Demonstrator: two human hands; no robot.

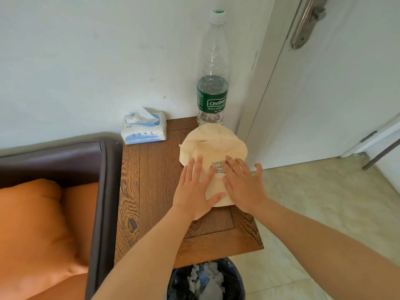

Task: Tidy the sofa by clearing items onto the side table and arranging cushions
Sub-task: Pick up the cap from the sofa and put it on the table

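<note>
Both hands lie flat on a cream fabric hat (213, 148) that sits on the wooden side table (155, 180). The left hand (194, 191) has its fingers spread and extended, palm down on the hat's near left part, its thumb stretched rightward across the fabric; it grasps nothing. The right hand (243, 187) is likewise splayed wide, palm down on the hat's near right part, gripping nothing, with its thumb out past the hat's right edge. Between the two sets of fingertips shows green printed lettering on the hat. Beyond the fingertips the hat's round brim spreads toward a tall clear water bottle (213, 83) with a green label, standing upright at the table's far edge, just behind the brim. Left of the left fingers and farther back, a soft tissue pack (144, 131) rests on the table's far left corner against the wall. Left of the left forearm is the dark sofa arm (104, 191), with an orange cushion (36, 224) inside it. Below the wrists, at the table's near end, stands a bin (207, 280) lined in dark plastic, holding crumpled paper.
</note>
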